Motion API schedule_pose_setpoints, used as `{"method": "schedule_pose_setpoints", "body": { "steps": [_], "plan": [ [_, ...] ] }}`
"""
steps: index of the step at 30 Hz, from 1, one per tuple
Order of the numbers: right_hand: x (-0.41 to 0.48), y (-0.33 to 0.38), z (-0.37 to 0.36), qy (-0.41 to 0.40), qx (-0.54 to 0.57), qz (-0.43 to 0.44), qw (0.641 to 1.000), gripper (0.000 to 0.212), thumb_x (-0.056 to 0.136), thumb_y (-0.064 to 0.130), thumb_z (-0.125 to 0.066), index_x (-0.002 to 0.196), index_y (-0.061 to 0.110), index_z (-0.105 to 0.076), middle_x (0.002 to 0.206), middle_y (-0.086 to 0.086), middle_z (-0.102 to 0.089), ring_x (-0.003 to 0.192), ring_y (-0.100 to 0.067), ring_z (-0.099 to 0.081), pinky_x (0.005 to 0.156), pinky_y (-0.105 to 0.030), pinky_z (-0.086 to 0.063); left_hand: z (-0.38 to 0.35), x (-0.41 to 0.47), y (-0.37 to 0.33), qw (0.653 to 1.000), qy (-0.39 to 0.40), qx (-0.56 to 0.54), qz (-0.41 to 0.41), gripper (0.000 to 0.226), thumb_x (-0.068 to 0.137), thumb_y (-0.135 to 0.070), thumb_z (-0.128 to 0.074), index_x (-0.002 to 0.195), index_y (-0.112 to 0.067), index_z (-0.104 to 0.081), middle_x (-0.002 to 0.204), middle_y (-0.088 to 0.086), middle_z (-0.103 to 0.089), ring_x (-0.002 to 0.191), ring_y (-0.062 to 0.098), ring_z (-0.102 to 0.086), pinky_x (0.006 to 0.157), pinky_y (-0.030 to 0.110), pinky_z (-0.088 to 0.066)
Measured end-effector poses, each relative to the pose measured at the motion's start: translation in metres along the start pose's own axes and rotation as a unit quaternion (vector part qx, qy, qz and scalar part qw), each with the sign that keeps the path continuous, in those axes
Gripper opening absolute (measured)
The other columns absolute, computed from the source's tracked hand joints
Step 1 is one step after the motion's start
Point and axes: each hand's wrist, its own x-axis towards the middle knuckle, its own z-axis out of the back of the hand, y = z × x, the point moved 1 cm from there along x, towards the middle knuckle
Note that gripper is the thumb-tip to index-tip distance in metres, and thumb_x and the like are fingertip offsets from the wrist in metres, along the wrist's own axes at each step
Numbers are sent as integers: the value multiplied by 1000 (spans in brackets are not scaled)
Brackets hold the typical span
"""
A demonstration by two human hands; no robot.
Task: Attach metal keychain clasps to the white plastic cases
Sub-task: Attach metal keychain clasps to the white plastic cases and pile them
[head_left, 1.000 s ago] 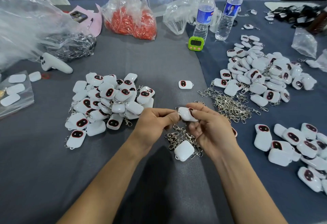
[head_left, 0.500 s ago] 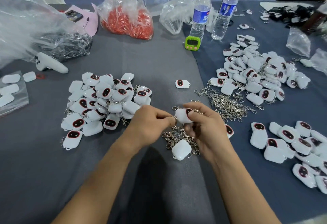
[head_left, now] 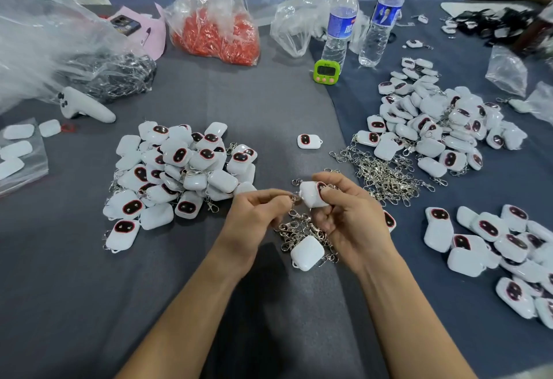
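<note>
Bare grey cloth [head_left: 74,304] lay open before the arms, between a case pile [head_left: 179,169] on the left and loose clasps [head_left: 386,175] on the right. The right hand [head_left: 350,220] gripped a white case [head_left: 309,196] above the cloth; the left hand [head_left: 256,217] pinched a clasp [head_left: 295,198] at its left edge. Labels on the bottles [head_left: 341,19] were too blurred to read.

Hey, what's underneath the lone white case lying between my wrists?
The white case rests on a small tangle of metal clasps, spreading beyond it. Anything directly beneath is hidden.
</note>
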Motion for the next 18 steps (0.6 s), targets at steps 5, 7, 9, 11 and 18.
{"method": "schedule_pose_setpoints", "body": {
  "steps": [5, 7, 9, 11, 18],
  "plan": [
    [0, -3, -3, -12, -40, 24, 999, 26, 93, -11, -50, 101, 5, -69, 79, -16, -69, 45, -12, -46, 39, -20, -37, -2, -1, -1, 990, -34, 90, -101, 7, 82, -9, -80, 78, -15, -79, 66, -4, -69, 62, 5, -57, 61, 17, -48],
    [0, -5, -5, -15, -41, 26, 999, 26, 93, -11, -50, 101, 4, -69, 82, -18, -70, 46, -13, -45, 39, -21, -36, -1, -1, -2, 973, -46, 170, -147, 3, 79, -20, -81, 80, -22, -80, 63, -8, -66, 60, 4, -53, 58, 20, -46],
    [-1, -5, -5, -23, -46, 21, 998, 26, 92, -10, -51, 99, 6, -71, 82, -19, -69, 47, -16, -45, 38, -21, -34, 2, -2, -4, 950, -52, 235, -199, 3, 77, -25, -79, 77, -24, -77, 58, -10, -59, 57, 1, -48, 56, 18, -40],
    [0, -5, -3, -40, -65, 14, 997, 28, 89, -8, -53, 91, 9, -75, 79, -21, -68, 45, -18, -44, 37, -21, -31, 6, -2, -7, 907, -46, 330, -257, 19, 77, -23, -78, 64, -17, -66, 54, -7, -46, 56, 7, -41, 55, 18, -32],
    [-4, -16, -12, -136, -260, 68, 954, 21, 79, -1, -63, 81, 16, -75, 67, -11, -68, 46, -19, -51, 48, -24, -40, -1, -9, -11, 686, -20, 647, -331, 25, 61, -3, -77, 50, -13, -57, 52, 6, -48, 55, 29, -47, 57, 37, -39]
  ]
}}
